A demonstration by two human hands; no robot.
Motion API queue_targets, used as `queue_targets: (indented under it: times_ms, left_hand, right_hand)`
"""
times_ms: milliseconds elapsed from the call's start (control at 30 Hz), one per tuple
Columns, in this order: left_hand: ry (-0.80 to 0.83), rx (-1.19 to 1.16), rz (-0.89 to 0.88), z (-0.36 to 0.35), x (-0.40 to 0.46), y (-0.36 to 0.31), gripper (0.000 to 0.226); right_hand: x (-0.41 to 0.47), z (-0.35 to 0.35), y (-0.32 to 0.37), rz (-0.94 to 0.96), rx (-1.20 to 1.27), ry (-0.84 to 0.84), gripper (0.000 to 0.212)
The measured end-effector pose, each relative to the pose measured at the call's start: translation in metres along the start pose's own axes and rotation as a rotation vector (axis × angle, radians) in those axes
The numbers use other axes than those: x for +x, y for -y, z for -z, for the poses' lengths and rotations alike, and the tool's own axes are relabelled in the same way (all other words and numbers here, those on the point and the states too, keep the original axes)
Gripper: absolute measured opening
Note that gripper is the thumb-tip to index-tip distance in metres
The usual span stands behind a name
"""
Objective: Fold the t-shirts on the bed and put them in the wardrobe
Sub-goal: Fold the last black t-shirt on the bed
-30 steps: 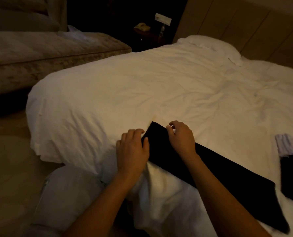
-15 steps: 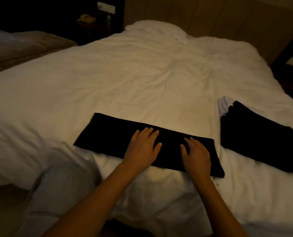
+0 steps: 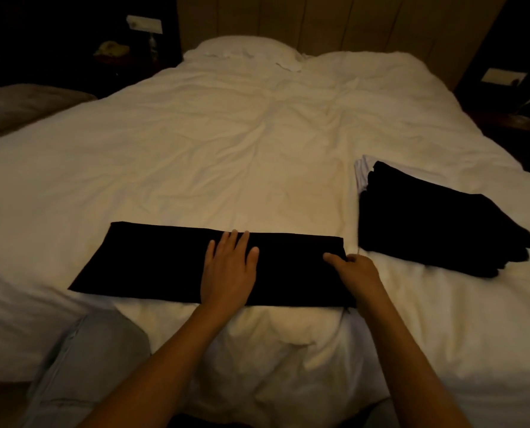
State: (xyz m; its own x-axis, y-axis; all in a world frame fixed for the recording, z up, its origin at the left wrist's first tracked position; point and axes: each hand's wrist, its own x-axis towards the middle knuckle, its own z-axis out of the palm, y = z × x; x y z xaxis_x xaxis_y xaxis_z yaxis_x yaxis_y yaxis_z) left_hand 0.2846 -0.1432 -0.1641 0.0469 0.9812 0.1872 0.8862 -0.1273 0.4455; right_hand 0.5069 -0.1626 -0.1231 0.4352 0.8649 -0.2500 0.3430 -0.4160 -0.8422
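Black t-shirt (image 3: 152, 264) folded into a long strip across near edge of bed (image 3: 226, 149). Left hand (image 3: 228, 270) flat, fingers straight, pressing its middle. Right hand (image 3: 355, 270) pinching its right end.

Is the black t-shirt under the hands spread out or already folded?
Partly folded: the black t-shirt lies as a long narrow strip. The left hand presses it flat; the right hand grips its end.

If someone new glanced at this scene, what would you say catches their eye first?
First, the long black t-shirt strip lying flat across the near edge of the white bed. The left hand lies flat on its middle, while the right hand pinches its right end. Just right of that sits a stack of folded dark shirts.
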Motion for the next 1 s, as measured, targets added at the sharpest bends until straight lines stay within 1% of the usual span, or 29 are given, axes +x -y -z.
queue_targets:
  times_ms: [33,100,167,233,300,367,433,567,633,667,700,767,800,833,900,1000]
  left_hand:
    - [0.004,-0.01,0.006,-0.001,0.001,0.001,0.08]
    - [0.007,-0.039,0.024,-0.002,0.002,0.002,0.075]
    - [0.011,-0.068,0.033,-0.001,0.002,0.002,0.073]
    - [0.016,-0.106,0.04,0.0,0.001,0.002,0.073]
    - [0.035,-0.147,0.055,0.0,0.0,0.003,0.07]
    - [0.069,-0.167,0.068,0.001,0.002,0.003,0.058]
    - [0.09,-0.179,0.07,0.002,0.002,0.004,0.053]
    - [0.125,-0.22,0.058,0.004,0.001,0.005,0.051]
    - [0.154,-0.289,0.075,0.007,0.002,0.008,0.05]
    - [0.169,-0.362,0.1,0.01,0.003,0.008,0.05]
    - [0.179,-0.498,0.158,0.015,0.004,0.008,0.05]
    - [0.178,-0.914,0.293,0.032,0.005,0.009,0.052]
    - [0.164,-1.104,0.313,0.042,0.006,0.011,0.053]
    - [0.137,-1.216,0.305,0.052,0.005,0.014,0.053]
    - [0.081,-1.323,0.285,0.071,0.002,0.026,0.052]
    - [0.023,-1.444,0.311,0.09,-0.001,0.052,0.053]
  right_hand:
    - [0.001,0.003,0.003,-0.066,0.149,0.079,0.035]
    - [0.002,0.008,0.007,-0.202,0.376,0.228,0.03]
    - [0.0,0.008,0.011,-0.301,0.489,0.332,0.028]
    - [-0.002,0.006,0.015,-0.328,0.568,0.383,0.026]
    - [-0.005,0.005,0.02,-0.311,0.676,0.406,0.025]
    - [-0.01,0.005,0.03,-0.258,0.746,0.399,0.026]
    - [-0.016,0.004,0.044,-0.209,0.769,0.395,0.026]
    - [-0.033,-0.005,0.08,-0.157,0.779,0.418,0.024]
    - [-0.044,-0.014,0.098,-0.14,0.78,0.421,0.027]
    - [-0.048,-0.02,0.106,-0.127,0.777,0.415,0.029]
    - [-0.052,-0.027,0.114,-0.111,0.764,0.407,0.032]
    - [-0.059,-0.042,0.13,-0.07,0.721,0.39,0.034]
    - [-0.062,-0.049,0.139,-0.043,0.695,0.387,0.031]
    - [-0.066,-0.057,0.146,-0.017,0.666,0.386,0.025]
    - [-0.073,-0.074,0.161,0.021,0.587,0.387,0.017]
    - [-0.083,-0.104,0.179,0.044,0.448,0.389,0.019]
